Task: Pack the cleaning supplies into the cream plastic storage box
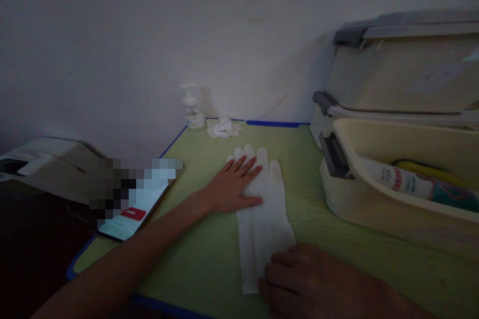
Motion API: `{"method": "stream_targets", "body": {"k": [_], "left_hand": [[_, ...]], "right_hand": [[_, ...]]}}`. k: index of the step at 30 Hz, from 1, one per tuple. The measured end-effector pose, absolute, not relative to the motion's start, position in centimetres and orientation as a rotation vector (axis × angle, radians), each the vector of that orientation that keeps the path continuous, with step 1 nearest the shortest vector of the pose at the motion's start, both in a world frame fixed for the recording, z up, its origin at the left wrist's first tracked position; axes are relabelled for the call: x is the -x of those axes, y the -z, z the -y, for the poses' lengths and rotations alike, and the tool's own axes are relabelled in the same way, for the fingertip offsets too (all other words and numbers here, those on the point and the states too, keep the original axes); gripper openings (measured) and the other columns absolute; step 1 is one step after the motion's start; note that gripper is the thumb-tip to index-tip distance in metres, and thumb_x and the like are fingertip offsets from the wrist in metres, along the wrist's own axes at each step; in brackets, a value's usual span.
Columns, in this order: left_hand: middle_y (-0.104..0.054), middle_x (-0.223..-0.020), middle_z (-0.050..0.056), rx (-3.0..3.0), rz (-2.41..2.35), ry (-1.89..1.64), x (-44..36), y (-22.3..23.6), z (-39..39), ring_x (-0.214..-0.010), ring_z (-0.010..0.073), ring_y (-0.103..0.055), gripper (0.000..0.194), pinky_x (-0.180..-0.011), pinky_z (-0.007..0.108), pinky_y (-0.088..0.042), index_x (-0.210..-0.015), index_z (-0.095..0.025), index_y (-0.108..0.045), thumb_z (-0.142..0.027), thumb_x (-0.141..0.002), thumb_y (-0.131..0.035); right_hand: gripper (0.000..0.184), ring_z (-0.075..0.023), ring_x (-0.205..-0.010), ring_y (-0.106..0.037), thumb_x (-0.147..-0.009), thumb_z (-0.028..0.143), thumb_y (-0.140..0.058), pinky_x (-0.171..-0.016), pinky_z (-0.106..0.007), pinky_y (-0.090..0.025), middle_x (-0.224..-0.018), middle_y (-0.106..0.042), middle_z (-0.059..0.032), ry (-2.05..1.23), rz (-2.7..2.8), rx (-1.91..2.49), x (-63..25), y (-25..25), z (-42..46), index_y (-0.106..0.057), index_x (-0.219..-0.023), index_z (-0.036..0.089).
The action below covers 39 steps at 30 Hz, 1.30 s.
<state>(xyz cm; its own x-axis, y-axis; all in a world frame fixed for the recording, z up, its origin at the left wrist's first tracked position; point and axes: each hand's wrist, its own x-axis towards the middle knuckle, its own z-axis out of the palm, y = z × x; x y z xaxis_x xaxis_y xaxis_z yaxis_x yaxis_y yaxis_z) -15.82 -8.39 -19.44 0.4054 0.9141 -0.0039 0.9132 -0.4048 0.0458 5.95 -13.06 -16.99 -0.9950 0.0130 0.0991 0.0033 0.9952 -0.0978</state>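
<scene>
Left hand (234,187): palm down, its fingers are lying extended and spread, closing on nothing; they are resting on a white glove (264,224). The glove is lying flat on the green table (198,264), partly beneath those fingers, its own finger ends pointing away from the person and extending just past the left fingertips. The left thumb is pointing across the glove's middle.

Right hand (299,279): its fingers are curling at the right side of the glove's cuff, nearer the person than the left fingers. Cannot tell whether they are gripping the fabric or only touching it; the area is dark.

Surroundings: beyond the left fingertips, a crumpled white bundle (223,128) is lying near the table's far edge, with a clear pump bottle (193,115) standing just beside it on the left. To the left of the left fingers, a phone (125,222) is showing a lit screen, partly pixelated. Well to the right of the left fingers, an open cream bin (377,219) is holding a printed container (404,182) and a yellow item (426,170); behind it, lidded bins (400,75) are standing stacked.
</scene>
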Motion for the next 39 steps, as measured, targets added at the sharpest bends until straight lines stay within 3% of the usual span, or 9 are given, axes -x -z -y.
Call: {"method": "stream_targets", "body": {"k": [3, 6, 9, 12, 16, 21, 29, 39], "left_hand": [[-0.014, -0.152, 0.012, -2.603, -1.682, -0.048, 15.8, 19.4, 8.4, -0.139, 0.0303, -0.014, 0.078, -0.111, 0.048, -0.014, -0.145, -0.02, -0.019, -0.067, -0.084, -0.032], [-0.015, -0.152, 0.012, -2.61, -1.67, -0.06, 15.8, 19.4, 8.4, -0.139, 0.0304, -0.015, 0.078, -0.11, 0.049, -0.015, -0.144, -0.02, -0.019, -0.067, -0.084, -0.032], [-0.017, -0.151, 0.013, -2.612, -1.678, -0.061, 15.9, 19.5, 8.3, -0.139, 0.0312, -0.016, 0.077, -0.11, 0.049, -0.016, -0.144, -0.019, -0.021, -0.067, -0.084, -0.033], [-0.018, -0.151, 0.013, -2.613, -1.681, -0.057, 15.9, 19.5, 8.3, -0.138, 0.0314, -0.017, 0.077, -0.11, 0.049, -0.017, -0.144, -0.019, -0.022, -0.067, -0.084, -0.034], [-0.017, -0.151, 0.013, -2.605, -1.684, -0.037, 15.8, 19.4, 8.4, -0.138, 0.0304, -0.017, 0.076, -0.111, 0.047, -0.016, -0.144, -0.018, -0.023, -0.066, -0.085, -0.032], [-0.016, -0.152, 0.012, -2.596, -1.686, -0.037, 15.7, 19.2, 8.4, -0.139, 0.0299, -0.016, 0.076, -0.111, 0.047, -0.015, -0.144, -0.02, -0.022, -0.067, -0.085, -0.032], [-0.013, -0.152, 0.013, -2.574, -1.684, 0.01, 15.6, 18.9, 8.3, -0.139, 0.0306, -0.014, 0.076, -0.111, 0.047, -0.014, -0.144, -0.018, -0.021, -0.065, -0.085, -0.034], [-0.006, -0.152, 0.014, -2.55, -1.639, 0.072, 15.6, 18.6, 8.5, -0.139, 0.0335, -0.005, 0.075, -0.11, 0.05, -0.013, -0.145, -0.019, -0.016, -0.061, -0.087, -0.035]], "right_hand": [[0.023, -0.0147, -0.066, -0.056, -0.09, 0.018, -0.04, -0.057, -0.028, -0.043, -0.073, -0.064, -0.0031, -0.272, 2.89, 0.062, -6.4, 17.0, 12.7, -0.062, -0.088, 0.017], [0.034, -0.0188, -0.093, -0.059, -0.093, 0.029, -0.035, -0.08, -0.032, -0.048, -0.097, -0.066, -0.0127, -0.492, 2.761, 0.148, -6.7, 16.6, 11.6, -0.059, -0.111, 0.011], [0.054, -0.0221, -0.125, -0.042, -0.091, 0.04, -0.042, -0.1, -0.035, -0.037, -0.132, -0.05, -0.0188, -0.647, 2.886, 0.162, -6.5, 16.2, 10.7, -0.045, -0.13, 0.003], [0.07, -0.022, -0.138, -0.019, -0.088, 0.048, -0.046, -0.111, -0.038, -0.02, -0.148, -0.026, -0.0165, -0.812, 3.04, 0.111, -6.3, 16.2, 10.5, -0.029, -0.141, 0.004], [0.068, -0.0231, -0.139, -0.008, -0.088, 0.047, -0.048, -0.112, -0.046, -0.007, -0.152, -0.013, -0.0099, -0.974, 3.06, 0.071, -6.4, 16.7, 10.9, -0.023, -0.145, 0.02], [0.058, -0.0282, -0.138, -0.006, -0.087, 0.046, -0.05, -0.109, -0.053, -0.008, -0.152, -0.009, -0.0089, -0.978, 3.071, 0.081, -6.6, 16.9, 11.0, -0.032, -0.14, 0.033], [0.061, -0.0293, -0.138, -0.004, -0.084, 0.047, -0.054, -0.108, -0.054, -0.007, -0.153, -0.006, -0.0084, -0.994, 3.066, 0.044, -6.3, 17.2, 10.8, -0.031, -0.14, 0.036], [0.068, -0.0294, -0.138, -0.007, -0.082, 0.053, -0.054, -0.11, -0.052, -0.006, -0.152, -0.009, -0.01, -0.947, 3.036, 0.019, -6.5, 17.4, 10.9, -0.03, -0.142, 0.031]]}}
